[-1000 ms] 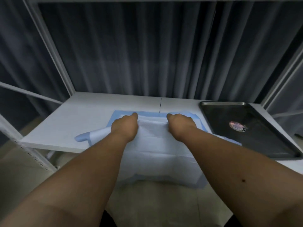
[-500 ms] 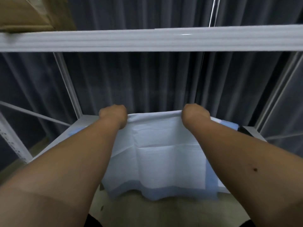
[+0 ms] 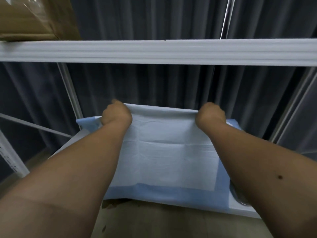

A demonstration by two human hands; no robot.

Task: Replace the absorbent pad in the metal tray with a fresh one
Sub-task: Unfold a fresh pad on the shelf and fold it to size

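This looks like a storeroom or a curtained supply bay. A white metal shelving rack [image 3: 157,51] fills the view, its upper shelf edge crossing from nine to three o'clock. A taped cardboard box [image 3: 32,18] sits on it at eleven o'clock. Dark pleated curtains [image 3: 145,86] close off the back, and a plain floor [image 3: 154,222] shows at six o'clock.

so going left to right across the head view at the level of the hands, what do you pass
white rack upright → blue corner of the pad → left hand → stretched top edge of the absorbent pad → right hand → right rack upright
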